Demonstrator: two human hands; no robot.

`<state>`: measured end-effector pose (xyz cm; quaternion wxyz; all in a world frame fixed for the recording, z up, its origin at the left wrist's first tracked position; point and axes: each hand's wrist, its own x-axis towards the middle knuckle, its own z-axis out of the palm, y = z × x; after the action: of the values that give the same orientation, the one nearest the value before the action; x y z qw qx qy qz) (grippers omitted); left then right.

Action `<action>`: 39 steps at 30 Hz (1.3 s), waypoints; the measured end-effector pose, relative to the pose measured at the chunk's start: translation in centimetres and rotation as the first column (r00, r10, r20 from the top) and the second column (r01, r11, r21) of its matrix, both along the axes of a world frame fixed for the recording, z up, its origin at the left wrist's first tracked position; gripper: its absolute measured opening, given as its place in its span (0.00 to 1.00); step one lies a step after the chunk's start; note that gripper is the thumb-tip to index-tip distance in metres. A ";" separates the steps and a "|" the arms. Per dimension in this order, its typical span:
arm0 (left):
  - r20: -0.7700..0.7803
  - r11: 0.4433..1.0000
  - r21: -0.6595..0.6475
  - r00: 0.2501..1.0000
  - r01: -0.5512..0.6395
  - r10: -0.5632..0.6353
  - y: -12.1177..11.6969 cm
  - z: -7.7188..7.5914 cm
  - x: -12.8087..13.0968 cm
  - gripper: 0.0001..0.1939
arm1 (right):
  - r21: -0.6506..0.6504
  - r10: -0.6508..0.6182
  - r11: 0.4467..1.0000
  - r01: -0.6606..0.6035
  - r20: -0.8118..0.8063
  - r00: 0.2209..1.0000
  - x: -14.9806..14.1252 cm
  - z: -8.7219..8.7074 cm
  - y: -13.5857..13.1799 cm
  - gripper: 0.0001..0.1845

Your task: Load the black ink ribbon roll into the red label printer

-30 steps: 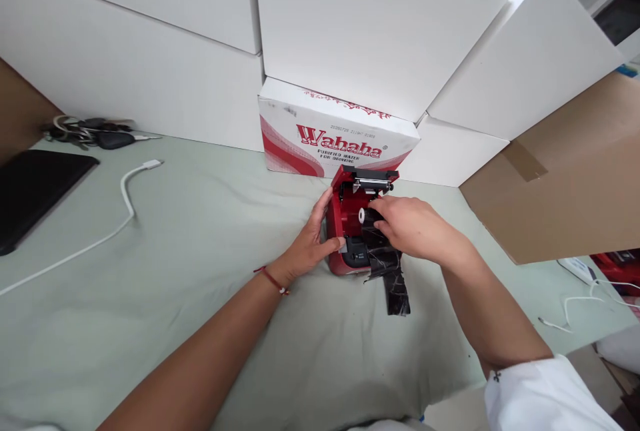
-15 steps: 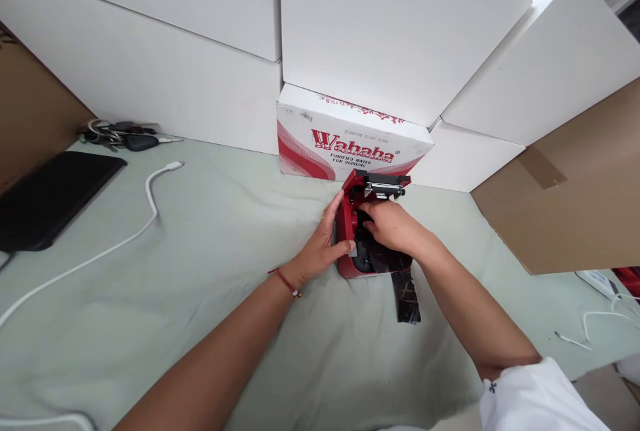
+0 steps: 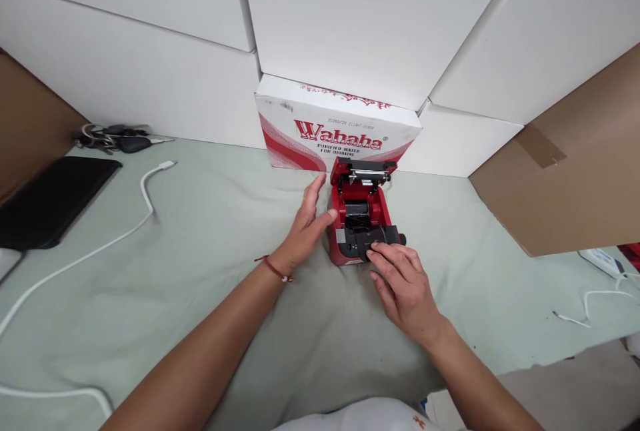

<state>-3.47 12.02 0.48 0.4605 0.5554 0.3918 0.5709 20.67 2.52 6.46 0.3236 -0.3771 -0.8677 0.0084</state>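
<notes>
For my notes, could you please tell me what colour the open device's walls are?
The walls are red, clearest in the head view.

Left grip (image 3: 306, 227) splays while right grip (image 3: 407, 284) curls.

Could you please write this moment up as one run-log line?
left hand: spread at red printer's left side | right hand: fingertips on its front | lid: open | black roll: inside | box: behind

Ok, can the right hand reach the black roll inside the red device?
Likely yes: the raised lid leaves the black roll exposed, with the right hand at the front of the red device.
</notes>
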 end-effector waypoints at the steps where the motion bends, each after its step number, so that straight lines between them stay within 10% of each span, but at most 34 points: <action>1: -0.012 0.998 0.004 0.998 -0.059 0.059 0.6 0.9 0.0 0.42 | 0.010 -0.015 1.000 0.016 -0.015 1.000 -0.1 -0.5 -0.1 0.30; 10: 0.011 0.997 0.030 0.998 -0.068 0.067 3.2 7.3 0.4 0.36 | 0.037 -0.048 0.998 0.050 -0.064 0.997 -0.7 -2.0 -0.2 0.33; 19: -0.126 0.984 0.170 0.990 -0.048 0.070 -3.2 4.4 0.3 0.31 | 0.033 -0.040 0.998 0.045 -0.133 0.990 -0.2 -2.7 -0.5 0.35; 27: -0.270 0.942 0.311 0.938 -0.128 0.217 -3.5 2.4 0.6 0.26 | -0.005 -0.025 1.000 0.025 -0.142 0.990 -0.1 -2.5 -0.4 0.33; 33: -0.265 0.971 0.228 0.964 0.079 -0.016 -3.0 2.9 -0.7 0.09 | 0.012 -0.029 0.999 0.031 -0.141 0.990 -0.1 -2.6 -0.4 0.33; 39: -0.050 0.999 0.034 0.998 0.042 -0.040 -2.2 0.2 -0.4 0.53 | 0.008 -0.039 0.999 0.041 -0.152 0.988 -0.2 -2.6 -0.4 0.35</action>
<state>-3.89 9.86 0.66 0.4526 0.5852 0.3814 0.5543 20.50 2.16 3.87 0.3910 -0.3910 -0.8328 0.0261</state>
